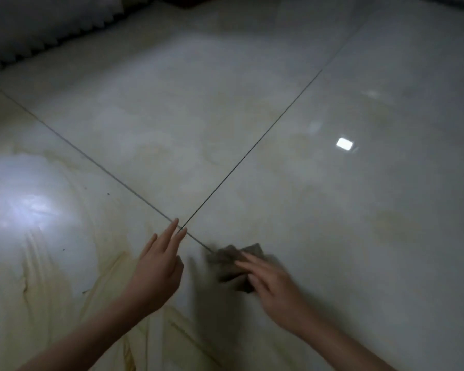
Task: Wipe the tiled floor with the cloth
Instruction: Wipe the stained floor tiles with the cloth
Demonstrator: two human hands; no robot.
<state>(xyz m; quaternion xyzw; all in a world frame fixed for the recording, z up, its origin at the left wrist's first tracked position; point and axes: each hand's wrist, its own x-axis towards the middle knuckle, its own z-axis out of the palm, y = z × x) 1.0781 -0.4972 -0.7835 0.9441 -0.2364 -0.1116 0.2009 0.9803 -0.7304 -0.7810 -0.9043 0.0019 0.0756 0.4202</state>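
Pressing the dark cloth [235, 266] onto the glossy tiled floor [252, 103], the flat right hand [273, 282] lies beside the straight-fingered left hand [158, 274].

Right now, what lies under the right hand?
A brown cloth lies under the right hand, flat on the tiled floor. The cloth's part beneath the palm and the floor under it are covered.

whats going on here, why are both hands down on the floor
A person is wiping a glossy tiled floor by hand. The right hand lies flat, fingers straight, on a dark cloth and is motion-blurred, just right of where the grout lines cross. The left hand is open, with its fingertips at that crossing; whether it bears on the tile I cannot tell. The tile on the left shows yellowish streaks and a few dark specks.
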